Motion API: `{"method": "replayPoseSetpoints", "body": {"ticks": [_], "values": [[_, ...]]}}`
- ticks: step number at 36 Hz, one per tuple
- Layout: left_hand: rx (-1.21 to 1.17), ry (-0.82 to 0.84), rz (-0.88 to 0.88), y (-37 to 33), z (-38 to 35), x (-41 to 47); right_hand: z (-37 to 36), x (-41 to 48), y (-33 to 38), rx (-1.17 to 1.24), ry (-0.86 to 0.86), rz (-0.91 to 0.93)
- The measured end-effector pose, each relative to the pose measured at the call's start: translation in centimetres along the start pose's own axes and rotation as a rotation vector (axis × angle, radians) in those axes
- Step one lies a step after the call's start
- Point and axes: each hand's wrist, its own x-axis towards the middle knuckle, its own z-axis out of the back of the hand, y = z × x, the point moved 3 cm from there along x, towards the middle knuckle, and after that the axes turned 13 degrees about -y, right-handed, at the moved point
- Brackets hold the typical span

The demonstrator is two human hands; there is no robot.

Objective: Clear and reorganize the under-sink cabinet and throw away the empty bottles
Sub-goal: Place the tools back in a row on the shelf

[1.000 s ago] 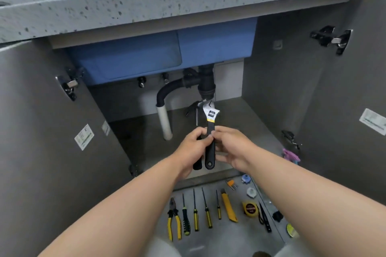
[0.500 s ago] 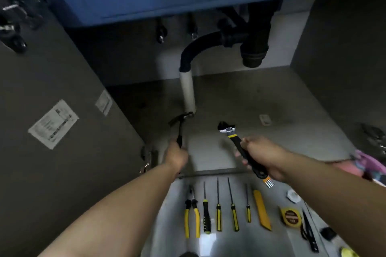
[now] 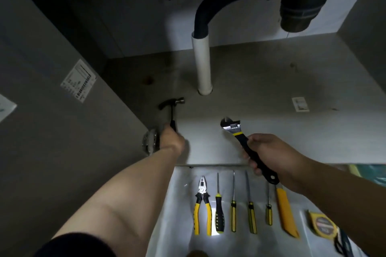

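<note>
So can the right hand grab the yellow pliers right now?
Probably not yet. The right hand is full, gripping the wrench. The pliers lie nearby, uncovered, so it could once it lets go.

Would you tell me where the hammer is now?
Head view, left of centre: the left hand grips the hammer by its handle, below and left of the white pipe.

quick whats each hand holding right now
Left hand: grips the hammer by its handle.
Right hand: grips the adjustable wrench by its handle.
</note>
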Motion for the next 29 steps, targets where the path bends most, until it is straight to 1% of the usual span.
{"method": "replayPoseSetpoints", "body": {"ticks": [5, 8, 13, 17, 21, 23, 25, 27, 28, 29], "values": [[-0.042, -0.071, -0.02, 0.2, -0.3, 0.8, -0.2, 0.5, -0.7, 0.015, -0.03, -0.014], [-0.017, -0.1, -0.053, 0.0, -0.6, 1.3, -0.4, 0.7, -1.0, 0.018, -0.039, -0.006], [-0.015, -0.123, -0.026, -0.1, -1.0, 2.2, -0.6, 0.8, -1.8, 0.029, -0.04, -0.003], [0.047, -0.127, -0.08, 0.0, -1.3, 2.5, -0.8, 1.0, -2.3, 0.009, -0.031, -0.003], [0.043, -0.137, -0.112, -0.3, -1.0, 2.4, -1.0, 1.0, -2.4, 0.013, -0.016, -0.004], [0.084, -0.159, -0.123, -0.4, -0.7, 1.5, -1.2, 1.0, -2.2, 0.027, 0.012, -0.013], [0.097, -0.207, -0.176, -0.4, -0.4, -0.1, -1.4, 1.0, -2.0, -0.007, 0.033, 0.003], [-0.007, -0.253, -0.261, -1.0, -0.3, -2.5, -1.6, 1.1, -1.6, -0.044, 0.026, 0.03], [-0.095, -0.242, -0.288, -1.5, -0.3, -3.7, -1.8, 1.2, -1.3, -0.049, 0.017, 0.04], [-0.199, -0.191, -0.275, -1.9, -0.6, -4.9, -1.9, 1.3, -1.0, -0.052, 0.002, 0.049]]}}
